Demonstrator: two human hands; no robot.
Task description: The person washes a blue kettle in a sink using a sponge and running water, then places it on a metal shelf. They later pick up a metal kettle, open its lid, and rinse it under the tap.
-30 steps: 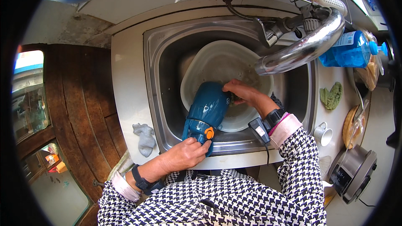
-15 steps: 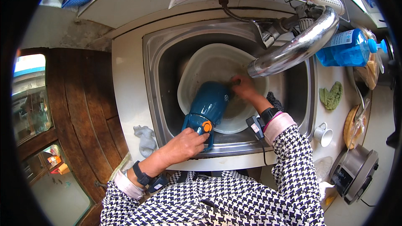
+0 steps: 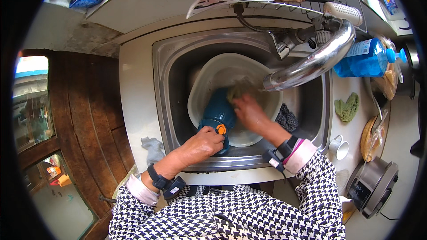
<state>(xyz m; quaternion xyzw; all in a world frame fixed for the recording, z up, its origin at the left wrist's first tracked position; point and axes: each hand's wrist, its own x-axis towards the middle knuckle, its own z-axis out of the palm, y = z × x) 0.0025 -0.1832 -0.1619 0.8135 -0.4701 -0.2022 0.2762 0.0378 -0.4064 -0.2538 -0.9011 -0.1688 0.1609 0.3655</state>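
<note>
A glossy dark-blue flask (image 3: 219,106) lies across the near rim of a pale basin (image 3: 192,98), its far end inside it. Taking 12 o'clock as straight away from the person, its long axis runs from about 6 o'clock at the lid to between 12 and 1 at the base. The body is a smooth, rounded cylinder; the near end carries a round orange button (image 3: 221,129), facing up.

The left hand (image 3: 200,144) is closed around the lid end. The right hand (image 3: 250,113) has its fingers curled at the flask's 1 o'clock flank, beside a soft greenish scrap (image 3: 232,92); blur hides its grip, so I cannot tell whether it holds that.

The basin, wide with soft corners, sits in a brushed metal sink (image 3: 165,93). From the flask, a dark speckled crumpled cloth (image 3: 287,119) lies in the sink at 3 o'clock, and a shiny curved tap (image 3: 311,64) arches over from 2 o'clock. On the white surface (image 3: 138,80), a limp grey cloth (image 3: 153,150) lies at 8 o'clock, a fuzzy green cloth (image 3: 347,107) at 3, and a smooth white cup (image 3: 339,147) between 3 and 4. A clear bottle of blue liquid (image 3: 362,58) shows beyond the tap, at 2 o'clock.
</note>
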